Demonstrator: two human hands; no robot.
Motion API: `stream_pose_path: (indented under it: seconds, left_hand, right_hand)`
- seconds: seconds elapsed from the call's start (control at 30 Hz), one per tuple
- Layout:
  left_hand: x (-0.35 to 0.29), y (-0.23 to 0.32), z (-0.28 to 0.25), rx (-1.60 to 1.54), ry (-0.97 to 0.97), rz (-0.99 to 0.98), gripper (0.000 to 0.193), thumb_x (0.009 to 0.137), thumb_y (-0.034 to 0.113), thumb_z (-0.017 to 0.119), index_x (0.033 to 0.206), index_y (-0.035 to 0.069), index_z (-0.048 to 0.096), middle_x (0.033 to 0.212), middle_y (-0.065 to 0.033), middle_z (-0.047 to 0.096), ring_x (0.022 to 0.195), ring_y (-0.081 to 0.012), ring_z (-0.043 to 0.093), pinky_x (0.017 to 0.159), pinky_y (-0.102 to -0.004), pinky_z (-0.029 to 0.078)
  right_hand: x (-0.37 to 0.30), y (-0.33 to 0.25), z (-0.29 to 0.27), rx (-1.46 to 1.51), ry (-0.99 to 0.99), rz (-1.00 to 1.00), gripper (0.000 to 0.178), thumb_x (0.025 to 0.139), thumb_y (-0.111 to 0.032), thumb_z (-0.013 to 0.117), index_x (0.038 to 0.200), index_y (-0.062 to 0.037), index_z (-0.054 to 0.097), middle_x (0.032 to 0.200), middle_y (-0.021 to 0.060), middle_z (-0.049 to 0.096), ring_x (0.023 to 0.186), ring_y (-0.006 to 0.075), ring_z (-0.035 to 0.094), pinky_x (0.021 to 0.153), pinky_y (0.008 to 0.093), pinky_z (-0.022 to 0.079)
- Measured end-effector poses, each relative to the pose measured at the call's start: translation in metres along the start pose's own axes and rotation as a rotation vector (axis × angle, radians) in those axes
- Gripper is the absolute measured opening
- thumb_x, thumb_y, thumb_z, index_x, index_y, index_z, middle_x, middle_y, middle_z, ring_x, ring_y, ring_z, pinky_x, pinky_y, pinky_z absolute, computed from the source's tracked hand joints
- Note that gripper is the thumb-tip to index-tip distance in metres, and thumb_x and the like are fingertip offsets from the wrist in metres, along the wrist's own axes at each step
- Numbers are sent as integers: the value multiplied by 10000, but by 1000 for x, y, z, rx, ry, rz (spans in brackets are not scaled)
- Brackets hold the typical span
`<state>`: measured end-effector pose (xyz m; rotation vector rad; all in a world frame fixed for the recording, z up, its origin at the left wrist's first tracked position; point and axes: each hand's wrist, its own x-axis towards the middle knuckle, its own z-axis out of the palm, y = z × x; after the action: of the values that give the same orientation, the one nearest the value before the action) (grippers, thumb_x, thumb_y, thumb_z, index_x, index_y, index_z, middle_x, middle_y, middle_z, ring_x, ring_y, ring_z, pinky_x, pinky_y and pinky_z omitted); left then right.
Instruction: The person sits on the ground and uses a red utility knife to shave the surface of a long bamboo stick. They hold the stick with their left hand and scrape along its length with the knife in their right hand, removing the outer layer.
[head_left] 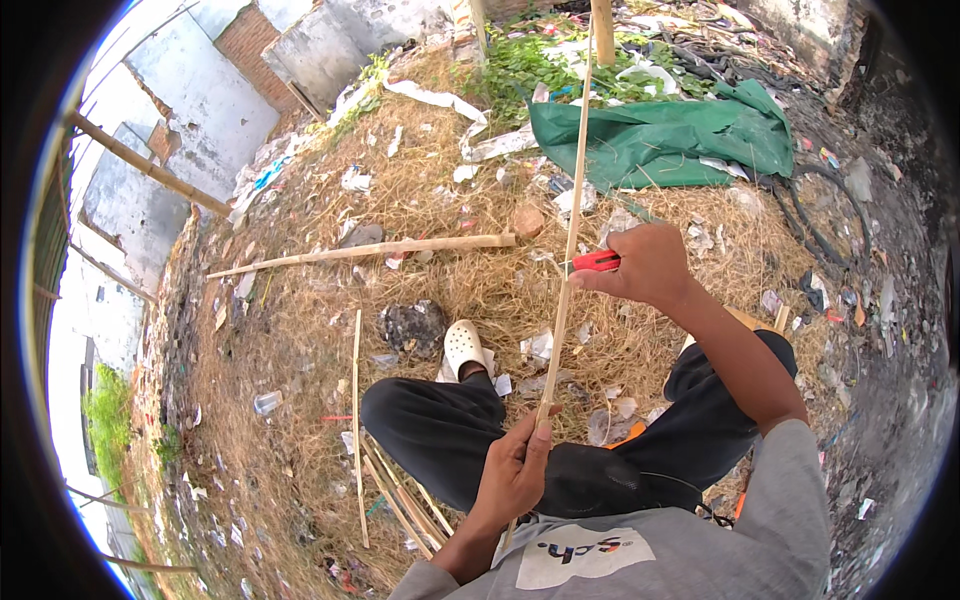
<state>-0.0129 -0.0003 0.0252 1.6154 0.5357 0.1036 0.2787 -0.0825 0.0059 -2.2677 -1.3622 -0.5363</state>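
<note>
A long, thin bamboo strip point(562, 330) runs from my lap up past the far edge of the ground litter. Near its lower end my left hand point(517, 470) is closed around it, thumb on top. Farther up, my right hand point(645, 265) grips a red-handled utility knife point(597, 261), whose tip meets the strip's side. The blade itself is too small to make out clearly. Several more bamboo strips point(405, 500) lie beside my left thigh, and a single strip point(358, 430) rests left of them.
A wider bamboo piece point(365, 250) lies across the dry grass ahead. Beyond it spreads a green tarp point(665, 140). A dark rock point(413, 328) sits near my white clog point(463, 348). Litter covers the ground, and a bamboo pole point(150, 165) leans at the left by broken walls.
</note>
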Motion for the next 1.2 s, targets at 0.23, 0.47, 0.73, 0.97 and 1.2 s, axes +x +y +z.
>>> stream_pose_path:
  seconds: [0.23, 0.47, 0.73, 0.97, 1.2]
  left_hand:
    - [-12, -11, 2, -48, -67, -1, 366, 1045, 211, 413, 1292, -25, 544, 589, 106, 366, 523, 21, 292, 479, -184, 213]
    - [-24, -5, -3, 5, -121, -50, 370, 1040, 220, 422, 1277, -30, 557, 584, 94, 367, 525, 9, 307, 482, -197, 238]
    - [-40, -21, -10, -86, -65, -61, 377, 1034, 217, 441, 1296, -33, 546, 576, 94, 380, 510, 9, 307, 474, -196, 230]
    - [-28, -17, -9, -2, -7, 33, 371, 1038, 227, 435, 1279, -27, 559, 585, 111, 373, 517, 23, 302, 475, -179, 201]
    - [-26, -13, -6, 46, -26, -11, 358, 1037, 223, 434, 1283, -6, 558, 574, 61, 393, 539, -16, 349, 487, -220, 266]
  right_hand:
    - [3, 25, -2, -68, 88, 32, 753, 649, -828, 600, 501, -90, 580, 404, 73, 462, 373, 265, 503, 403, 380, 395]
    - [8, 23, 0, -23, 112, 104, 732, 714, -755, 614, 500, -61, 528, 443, 125, 463, 425, 329, 509, 432, 415, 392]
    - [-1, 19, -13, 63, -89, 236, 722, 746, -762, 573, 568, -63, 615, 477, 128, 507, 471, 322, 549, 480, 413, 424]
    - [-15, -20, -16, 113, -93, -20, 727, 644, -795, 633, 516, -82, 574, 442, 88, 459, 424, 288, 513, 467, 399, 399]
    - [-5, -6, -5, 47, -3, -92, 730, 606, -809, 644, 470, -106, 501, 422, 64, 428, 401, 272, 477, 461, 390, 368]
